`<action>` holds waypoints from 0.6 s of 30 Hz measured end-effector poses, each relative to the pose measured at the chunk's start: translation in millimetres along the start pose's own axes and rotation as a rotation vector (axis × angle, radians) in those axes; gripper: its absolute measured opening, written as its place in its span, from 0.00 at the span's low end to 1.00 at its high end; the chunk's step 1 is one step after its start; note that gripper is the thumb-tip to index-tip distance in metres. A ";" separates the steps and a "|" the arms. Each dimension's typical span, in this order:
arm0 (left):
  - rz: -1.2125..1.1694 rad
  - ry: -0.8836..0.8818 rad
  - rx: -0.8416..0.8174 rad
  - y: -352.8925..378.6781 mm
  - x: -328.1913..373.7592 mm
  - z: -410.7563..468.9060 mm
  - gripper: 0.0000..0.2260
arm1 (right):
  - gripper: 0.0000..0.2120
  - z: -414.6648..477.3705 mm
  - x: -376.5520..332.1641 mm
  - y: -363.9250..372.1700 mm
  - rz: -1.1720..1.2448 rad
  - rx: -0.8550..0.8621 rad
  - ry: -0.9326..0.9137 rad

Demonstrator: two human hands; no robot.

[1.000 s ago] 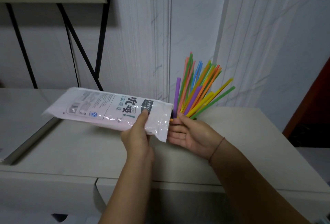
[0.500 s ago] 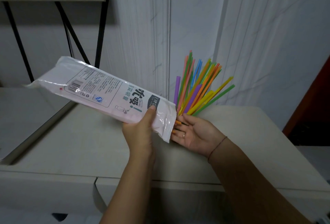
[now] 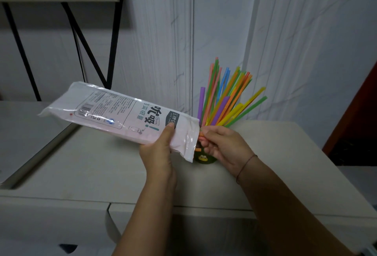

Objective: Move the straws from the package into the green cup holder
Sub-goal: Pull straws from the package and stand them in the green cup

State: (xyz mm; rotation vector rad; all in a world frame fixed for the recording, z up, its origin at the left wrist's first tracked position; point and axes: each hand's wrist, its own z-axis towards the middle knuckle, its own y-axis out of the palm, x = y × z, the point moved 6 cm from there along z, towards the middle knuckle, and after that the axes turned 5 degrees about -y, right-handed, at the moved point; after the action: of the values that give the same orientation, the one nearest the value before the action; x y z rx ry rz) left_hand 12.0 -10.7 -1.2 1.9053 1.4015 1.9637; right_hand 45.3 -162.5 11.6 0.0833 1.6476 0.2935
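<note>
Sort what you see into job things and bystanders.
Job: package, held by the left hand; straw ends at its mouth, pinched by the right hand; straws standing in the green cup holder.
Bystanders: white cabinet; black metal frame.

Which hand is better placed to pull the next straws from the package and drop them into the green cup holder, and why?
The right hand. Its fingers pinch the straw ends sticking out of the package, right by the green cup holder. The left hand grips the package, steadying it.
</note>
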 end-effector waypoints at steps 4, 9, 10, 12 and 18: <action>-0.117 -0.144 -0.004 -3.5 -10.1 5.2 0.21 | 0.04 -1.5 -11.7 -3.9 -0.139 0.022 -0.126; -0.292 -0.330 0.002 -7.8 -17.1 15.4 0.21 | 0.04 -2.9 -29.1 -14.7 -0.173 -0.044 -0.198; -0.307 -0.332 0.007 -9.0 -15.8 17.5 0.21 | 0.04 -3.1 -32.8 -19.4 -0.168 -0.053 -0.199; -0.327 -0.320 0.011 -12.4 -12.6 22.1 0.21 | 0.04 -4.1 -38.6 -28.7 -0.166 -0.073 -0.185; -0.316 -0.325 0.038 -18.6 -14.4 24.2 0.20 | 0.04 -5.3 -35.6 -32.9 -0.013 -0.100 -0.110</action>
State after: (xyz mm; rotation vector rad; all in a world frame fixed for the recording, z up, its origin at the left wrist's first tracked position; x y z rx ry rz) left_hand 25.5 4.5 -28.1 1.7821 1.5351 1.4252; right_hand 47.7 -203.1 38.6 0.0132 1.5218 0.3551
